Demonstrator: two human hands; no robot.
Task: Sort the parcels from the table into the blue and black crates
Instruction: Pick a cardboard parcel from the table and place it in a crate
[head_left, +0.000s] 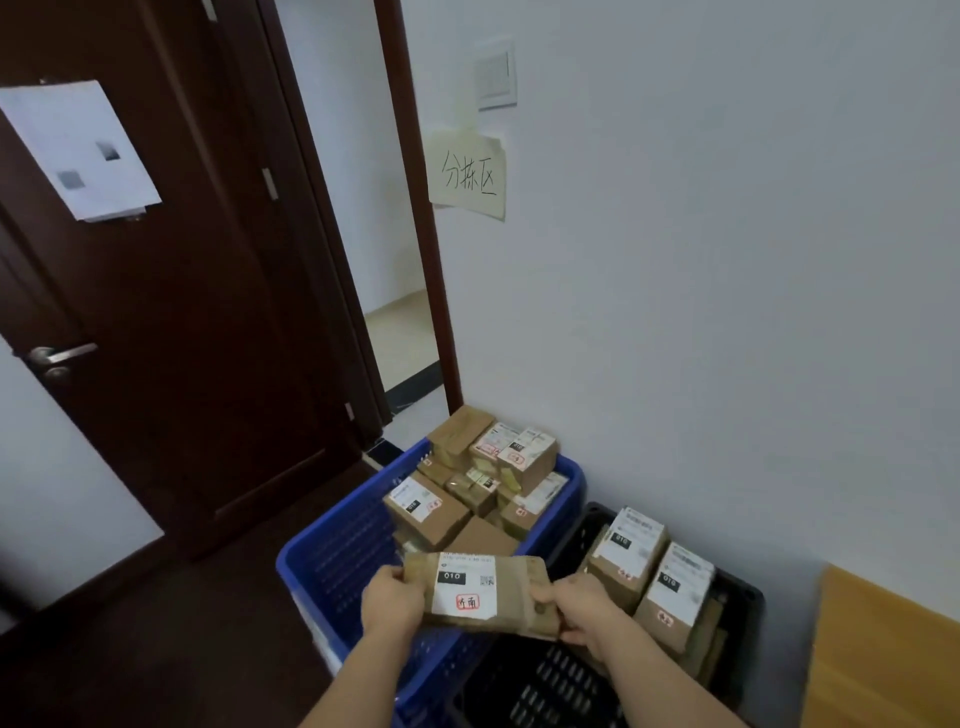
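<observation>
Parcels (483, 478) crowd the blue crate (332, 561); black crate (545, 680) front lies open.

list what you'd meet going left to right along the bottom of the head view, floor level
blue crate → left hand → held parcel → right hand → black crate → wooden table edge

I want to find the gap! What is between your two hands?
In the head view, a flat brown parcel with a white label spans the gap between the left hand and the right hand, each gripping one end.
</observation>
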